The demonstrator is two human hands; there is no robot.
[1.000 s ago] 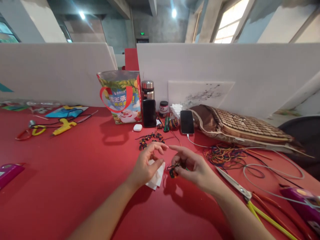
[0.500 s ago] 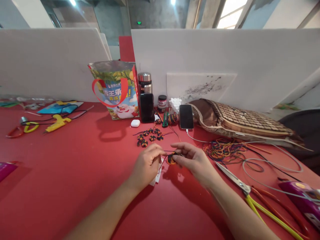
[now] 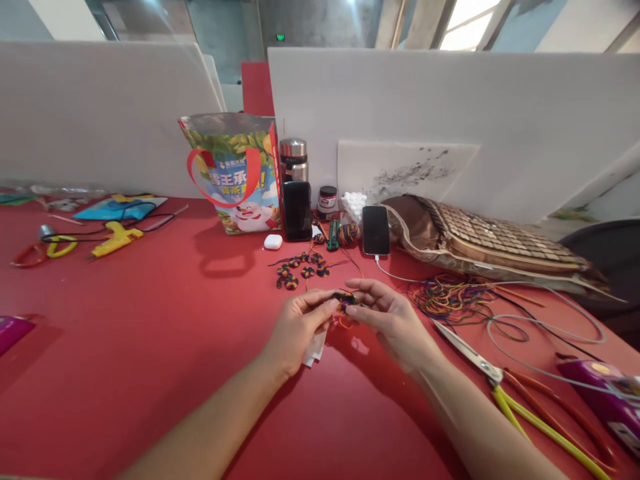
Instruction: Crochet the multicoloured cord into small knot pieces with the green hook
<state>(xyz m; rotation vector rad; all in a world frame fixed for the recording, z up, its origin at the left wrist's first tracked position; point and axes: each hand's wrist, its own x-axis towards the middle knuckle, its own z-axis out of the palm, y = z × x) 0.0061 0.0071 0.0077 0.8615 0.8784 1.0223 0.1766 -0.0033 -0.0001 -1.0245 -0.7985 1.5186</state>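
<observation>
Between my two hands, just above the red table, is a small knotted cord piece in black, orange and purple. My left hand pinches its left edge between thumb and fingers. On the other side, my right hand grips it with the thumb in front and fingers behind. A loose orange strand hangs below it. A white slip of paper lies partly hidden by my left hand. Farther back, several round knotted cord pieces in similar colours rest on the table.
Scissors lie open-bladed to the right, beside tangled cords and a white cable. A phone, a ball of cord, a gift bag and a brown bag stand behind. A yellow glue gun lies left.
My left fingers have moved from the strand beside the piece onto its left edge. The piece has turned and risen slightly in my hands. The view has shifted a little.
</observation>
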